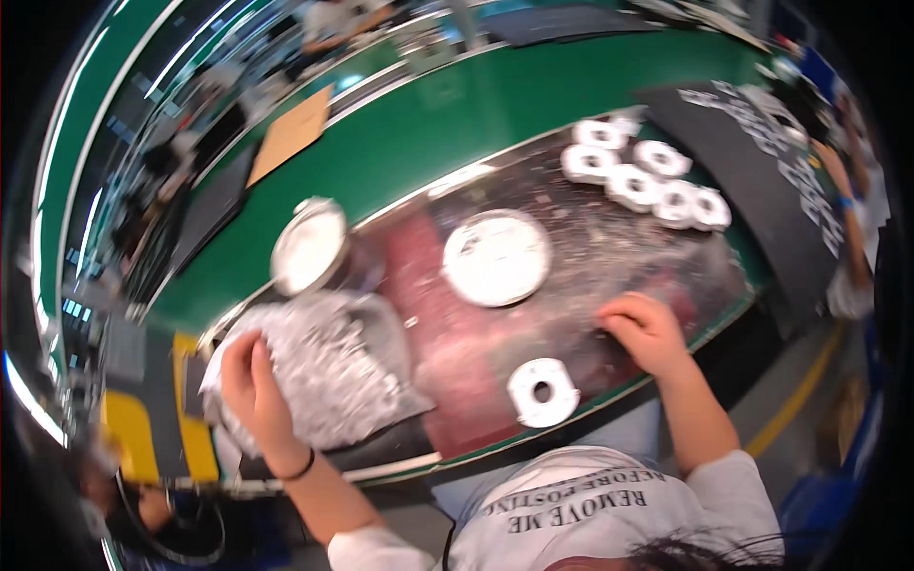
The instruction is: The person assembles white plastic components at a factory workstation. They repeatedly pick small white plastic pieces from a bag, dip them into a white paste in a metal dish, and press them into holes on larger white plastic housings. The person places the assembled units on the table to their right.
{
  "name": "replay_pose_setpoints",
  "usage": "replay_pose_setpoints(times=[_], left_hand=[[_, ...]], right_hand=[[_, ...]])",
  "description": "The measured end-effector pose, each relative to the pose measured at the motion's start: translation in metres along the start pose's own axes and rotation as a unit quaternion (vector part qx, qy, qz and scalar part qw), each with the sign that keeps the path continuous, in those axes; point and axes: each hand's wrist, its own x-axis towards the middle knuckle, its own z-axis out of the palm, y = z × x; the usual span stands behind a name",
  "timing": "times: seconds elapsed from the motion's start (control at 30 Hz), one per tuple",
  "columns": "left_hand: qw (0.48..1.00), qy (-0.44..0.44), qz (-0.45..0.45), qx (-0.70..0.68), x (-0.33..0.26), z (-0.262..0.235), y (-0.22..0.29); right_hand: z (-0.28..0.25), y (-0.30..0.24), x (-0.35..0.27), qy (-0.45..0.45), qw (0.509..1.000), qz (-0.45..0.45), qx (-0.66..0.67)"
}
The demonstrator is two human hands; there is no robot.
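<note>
My left hand [255,392] is over the left side of a clear plastic bag [409,404] with many small whitish pieces [333,366]. Its fingers look loosely extended and a little apart from the thumb, with nothing visible in them. To the right, my right hand [649,333] hovers over the worktable, thumb and fingertips pinched together; whatever may be between them is too small and blurred to name. Nearest to it, by the front edge, lies a white ring-shaped part [544,392] with a dark centre hole. A round white disc or lid [497,258] rests at mid-table.
Behind the bag stands a round tub [312,249] with a whitish top. Several white ring-shaped parts [633,187] cluster at the back right, beside a black sheet [738,162]. A green surface [514,90] runs along the back, with a brown board [291,133]. Other people are nearby.
</note>
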Motion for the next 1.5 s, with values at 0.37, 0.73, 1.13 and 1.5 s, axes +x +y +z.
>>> replay_pose_setpoints(times=[0.37, 0.73, 1.13, 1.5], left_hand=[[0.938, -0.166, 0.165, 0.257, -0.021, 0.025, -0.031], [0.877, -0.233, 0.077, 0.413, -0.013, 0.057, -0.045], [0.921, -0.295, 0.184, 0.177, -0.042, 0.065, 0.031], [0.851, -0.477, 0.213, -0.052, -0.12, 0.122, 0.05]], right_hand=[[-0.001, -0.002, -0.001, -0.004, 0.999, 0.03, -0.015], [0.002, -0.007, 0.001, -0.002, 1.0, 0.01, -0.024], [-0.005, -0.008, -0.005, 0.011, 0.999, -0.026, -0.045], [-0.076, -0.027, -0.029, 0.092, 0.994, 0.012, -0.063]])
